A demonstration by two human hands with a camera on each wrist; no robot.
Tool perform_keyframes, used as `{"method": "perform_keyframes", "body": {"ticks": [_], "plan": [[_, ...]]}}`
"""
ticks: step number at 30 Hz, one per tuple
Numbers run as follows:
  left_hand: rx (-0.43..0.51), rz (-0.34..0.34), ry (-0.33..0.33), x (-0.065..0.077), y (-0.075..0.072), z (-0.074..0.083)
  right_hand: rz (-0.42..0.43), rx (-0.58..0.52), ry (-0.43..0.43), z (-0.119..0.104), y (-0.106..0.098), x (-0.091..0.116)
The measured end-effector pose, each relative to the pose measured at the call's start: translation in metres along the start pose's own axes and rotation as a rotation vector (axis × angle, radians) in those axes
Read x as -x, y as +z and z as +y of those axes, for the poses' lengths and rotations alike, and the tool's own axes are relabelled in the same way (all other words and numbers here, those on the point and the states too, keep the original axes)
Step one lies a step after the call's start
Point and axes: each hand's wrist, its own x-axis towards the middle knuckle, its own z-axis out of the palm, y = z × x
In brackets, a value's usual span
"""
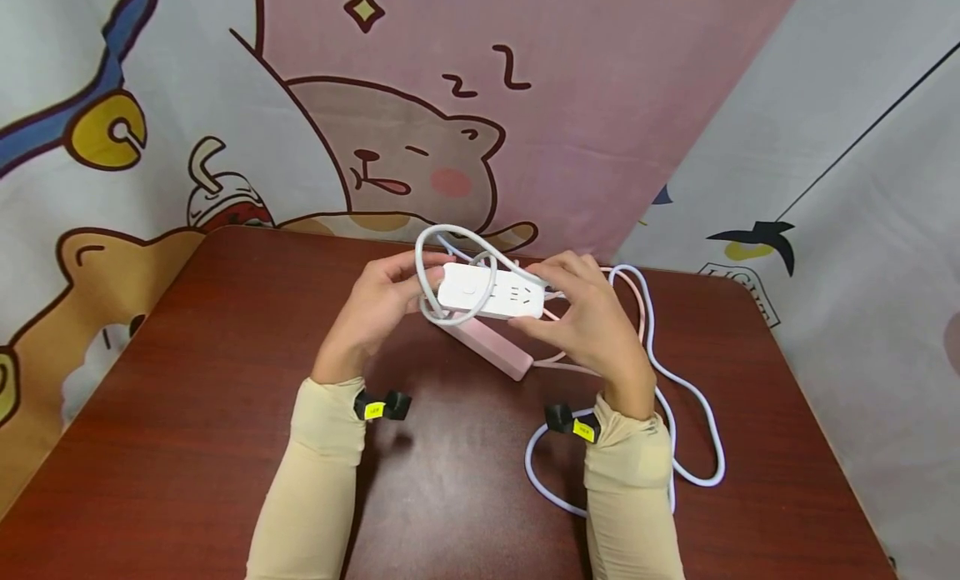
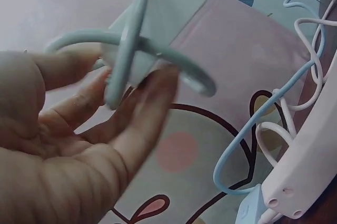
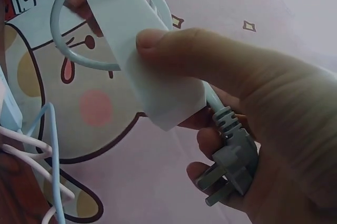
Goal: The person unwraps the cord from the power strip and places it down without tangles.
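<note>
A white power strip (image 1: 517, 297) is held up above the table between both hands, its socket face toward the head camera. My left hand (image 1: 378, 305) grips its left end, thumb in front and fingers behind. Around that end runs the strip's own white cord (image 1: 450, 227) in a loose loop. My right hand (image 1: 585, 313) holds the other end; in the right wrist view the thumb presses on the strip's flat back. The cord's grey-white plug (image 3: 239, 163) sits against the curled fingers of that hand, prongs pointing out.
On the table (image 1: 247, 397) just below the hands lies a pink power strip (image 1: 491, 347) with its pink cord. A light blue block (image 2: 250, 208) lies beside it. A light blue cord (image 1: 722, 459) winds over the table's right side. A printed curtain (image 1: 600, 105) hangs behind the table.
</note>
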Motion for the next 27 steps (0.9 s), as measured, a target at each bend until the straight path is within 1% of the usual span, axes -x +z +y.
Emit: {"method": "perform_keyframes", "body": {"ticks": [3,5,6,7,8,10,12,14,15,17,20,23,27], "plan": [[0.029,0.052,0.018,0.001,0.0,0.002,-0.006,-0.008,-0.007,0.001,-0.001,0.001],[0.021,0.114,0.046,0.002,-0.001,0.005,-0.029,-0.007,-0.014,0.0,-0.001,0.001],[0.002,0.141,0.066,0.003,-0.002,0.006,-0.045,-0.002,-0.02,-0.001,0.0,0.002],[-0.042,0.168,0.088,0.005,-0.002,0.008,-0.063,0.003,-0.028,-0.002,0.001,0.002],[-0.115,0.192,0.118,0.007,-0.003,0.009,-0.081,0.008,-0.036,-0.003,0.002,0.001],[-0.291,0.227,0.181,0.011,-0.003,0.011,-0.111,0.019,-0.056,-0.006,0.004,0.001],[-0.474,0.246,0.245,0.014,-0.002,0.013,-0.126,0.019,-0.07,-0.008,0.006,0.0],[-0.628,0.251,0.297,0.016,-0.001,0.013,-0.133,0.008,-0.074,-0.009,0.008,-0.001],[-0.68,0.246,0.311,0.016,0.0,0.013,-0.137,0.002,-0.073,-0.009,0.009,-0.001],[-0.741,0.232,0.33,0.016,0.002,0.012,-0.144,-0.006,-0.063,-0.009,0.011,-0.001],[-0.766,0.245,0.343,0.016,0.003,0.01,-0.154,0.003,-0.046,-0.01,0.013,-0.002],[-0.739,0.276,0.375,0.014,0.003,0.01,-0.146,0.011,-0.019,-0.01,0.014,-0.002],[-0.704,0.303,0.418,0.014,0.002,0.01,-0.102,-0.035,0.055,-0.011,0.015,-0.002]]}}
